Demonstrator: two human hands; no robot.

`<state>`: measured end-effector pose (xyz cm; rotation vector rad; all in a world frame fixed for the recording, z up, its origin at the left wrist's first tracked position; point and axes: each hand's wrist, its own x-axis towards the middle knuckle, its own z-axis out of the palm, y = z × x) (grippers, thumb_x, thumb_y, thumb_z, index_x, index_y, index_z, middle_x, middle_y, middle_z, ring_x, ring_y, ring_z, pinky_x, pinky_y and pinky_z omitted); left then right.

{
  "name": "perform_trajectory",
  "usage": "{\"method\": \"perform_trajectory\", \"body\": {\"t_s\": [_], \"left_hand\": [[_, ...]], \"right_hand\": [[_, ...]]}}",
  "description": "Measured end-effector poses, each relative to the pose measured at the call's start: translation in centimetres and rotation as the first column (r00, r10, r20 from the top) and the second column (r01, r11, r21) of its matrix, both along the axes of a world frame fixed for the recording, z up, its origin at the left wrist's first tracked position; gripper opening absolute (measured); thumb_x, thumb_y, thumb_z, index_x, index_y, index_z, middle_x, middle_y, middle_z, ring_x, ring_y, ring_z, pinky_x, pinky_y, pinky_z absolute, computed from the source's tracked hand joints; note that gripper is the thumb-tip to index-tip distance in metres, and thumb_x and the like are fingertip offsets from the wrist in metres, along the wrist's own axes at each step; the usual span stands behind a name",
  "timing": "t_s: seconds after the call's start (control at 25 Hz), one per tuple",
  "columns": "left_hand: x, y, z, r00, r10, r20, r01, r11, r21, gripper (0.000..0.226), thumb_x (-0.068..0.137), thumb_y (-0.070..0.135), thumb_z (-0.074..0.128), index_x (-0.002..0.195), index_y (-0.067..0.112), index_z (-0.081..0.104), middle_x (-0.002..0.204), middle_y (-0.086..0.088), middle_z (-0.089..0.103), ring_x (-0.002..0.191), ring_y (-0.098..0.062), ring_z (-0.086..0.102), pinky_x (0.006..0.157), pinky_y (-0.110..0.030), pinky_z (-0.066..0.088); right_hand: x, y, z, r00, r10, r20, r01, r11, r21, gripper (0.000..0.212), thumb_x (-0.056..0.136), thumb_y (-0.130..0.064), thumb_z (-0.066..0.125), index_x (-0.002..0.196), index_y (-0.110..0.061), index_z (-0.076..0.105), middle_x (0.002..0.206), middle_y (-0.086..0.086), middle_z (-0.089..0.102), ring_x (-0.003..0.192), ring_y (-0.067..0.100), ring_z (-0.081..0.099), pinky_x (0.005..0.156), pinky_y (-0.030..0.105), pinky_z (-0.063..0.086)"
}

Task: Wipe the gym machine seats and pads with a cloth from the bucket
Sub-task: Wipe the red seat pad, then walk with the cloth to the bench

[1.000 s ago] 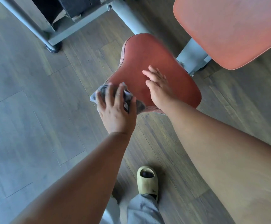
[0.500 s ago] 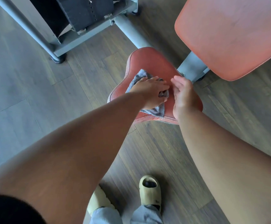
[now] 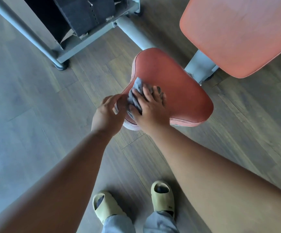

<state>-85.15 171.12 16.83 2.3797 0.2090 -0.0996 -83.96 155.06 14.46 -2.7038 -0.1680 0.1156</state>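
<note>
A red-brown padded seat [image 3: 178, 84] sits low in the middle of the head view. A crumpled grey cloth [image 3: 137, 88] lies on its left front part. My right hand [image 3: 150, 106] presses flat on the cloth, fingers spread, thumb tucked against its near side. My left hand [image 3: 108, 115] curls around the seat's left edge, its fingers closed on a grey end of the cloth. A larger orange-red back pad [image 3: 237, 31] fills the upper right, untouched.
The machine's grey metal frame [image 3: 89, 42] and black weight stack [image 3: 82, 14] stand at the upper left. A grey post [image 3: 198, 68] joins seat and back pad. My feet in pale slippers [image 3: 163, 195] stand on the wood-plank floor just below the seat.
The cloth was under my left hand, which swept it from the seat's left edge to the middle. Now my right hand covers it and my left hand has drawn back to the left edge.
</note>
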Motion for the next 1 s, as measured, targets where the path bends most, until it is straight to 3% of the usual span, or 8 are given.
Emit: {"method": "perform_trajectory", "body": {"t_s": [0.12,0.24,0.32,0.4,0.56,0.72,0.84,1.0], "left_hand": [[-0.5,-0.1,1.0,0.993,-0.046,-0.107,0.051,0.997,0.051,0.050,0.089,0.029,0.061,0.139,0.030,0.055,0.141,0.008,0.051,0.120,-0.016,0.055,0.088,-0.028,0.043],[-1.8,0.8,4.1,0.973,-0.102,-0.206,0.133,0.981,0.143,0.049,0.092,0.039,0.058,0.141,0.036,0.050,0.142,0.010,0.050,0.122,-0.015,0.055,0.092,-0.037,0.050],[-3.4,1.9,7.7,0.960,-0.122,-0.253,0.163,0.976,0.145,0.046,0.093,0.045,0.056,0.138,0.039,0.051,0.135,0.009,0.057,0.116,-0.015,0.059,0.091,-0.041,0.053],[-5.6,3.6,12.3,0.955,-0.136,-0.263,0.174,0.976,0.127,0.040,0.093,0.046,0.057,0.132,0.038,0.057,0.124,0.010,0.064,0.109,-0.013,0.064,0.089,-0.040,0.055],[-11.1,8.8,23.2,0.962,-0.138,-0.238,0.189,0.960,0.208,0.038,0.092,0.052,0.052,0.125,0.036,0.063,0.116,0.010,0.068,0.098,-0.015,0.067,0.084,-0.040,0.057],[-17.6,15.4,33.0,0.975,-0.080,-0.206,0.169,0.871,0.462,0.038,0.096,0.051,0.049,0.130,0.036,0.060,0.125,0.008,0.066,0.107,-0.023,0.065,0.089,-0.034,0.047],[-22.4,21.1,38.6,0.988,0.021,-0.154,0.060,0.864,0.499,0.039,0.097,0.050,0.048,0.132,0.036,0.059,0.124,0.007,0.066,0.108,-0.023,0.064,0.090,-0.033,0.046],[-29.2,31.1,43.7,0.974,0.211,-0.087,-0.135,0.840,0.526,0.038,0.096,0.053,0.048,0.130,0.039,0.057,0.121,0.013,0.065,0.108,-0.019,0.063,0.086,-0.030,0.046]], "right_hand": [[-2.1,-4.3,-0.9,0.983,0.154,0.098,-0.158,0.987,0.028,0.052,0.098,-0.039,0.040,0.142,-0.016,0.055,0.153,0.009,0.045,0.143,0.038,0.038,0.119,0.052,0.027],[-1.6,-6.2,2.5,1.000,0.016,-0.015,-0.014,0.993,0.114,0.045,0.094,-0.035,0.043,0.113,-0.003,0.069,0.120,0.017,0.066,0.114,0.039,0.060,0.097,0.039,0.047],[-1.7,-5.3,7.0,0.961,-0.136,-0.241,0.184,0.965,0.189,0.033,0.097,-0.036,0.047,0.089,-0.009,0.064,0.094,0.012,0.067,0.091,0.034,0.063,0.072,0.032,0.041],[-2.1,-3.9,11.7,0.896,-0.138,-0.422,0.236,0.953,0.191,0.027,0.098,-0.039,0.051,0.083,-0.018,0.056,0.082,0.004,0.064,0.085,0.031,0.062,0.068,0.032,0.040],[-4.3,0.9,22.8,0.908,0.098,-0.408,0.014,0.965,0.262,0.031,0.096,-0.040,0.053,0.073,-0.018,0.051,0.067,-0.002,0.055,0.070,0.019,0.055,0.065,0.034,0.038],[-7.4,8.4,32.3,0.873,0.449,-0.189,-0.387,0.875,0.292,0.018,0.093,-0.038,0.055,0.087,-0.026,0.067,0.088,-0.001,0.065,0.084,0.021,0.061,0.072,0.026,0.036],[-9.4,15.6,38.0,0.767,0.639,-0.052,-0.620,0.760,0.197,0.025,0.096,-0.030,0.057,0.107,-0.010,0.068,0.107,0.006,0.067,0.100,0.028,0.060,0.079,0.032,0.044],[-13.3,26.4,43.8,0.649,0.761,0.018,-0.759,0.644,0.098,0.030,0.098,-0.033,0.053,0.120,-0.016,0.064,0.117,0.000,0.064,0.110,0.029,0.056,0.088,0.035,0.045]]}}
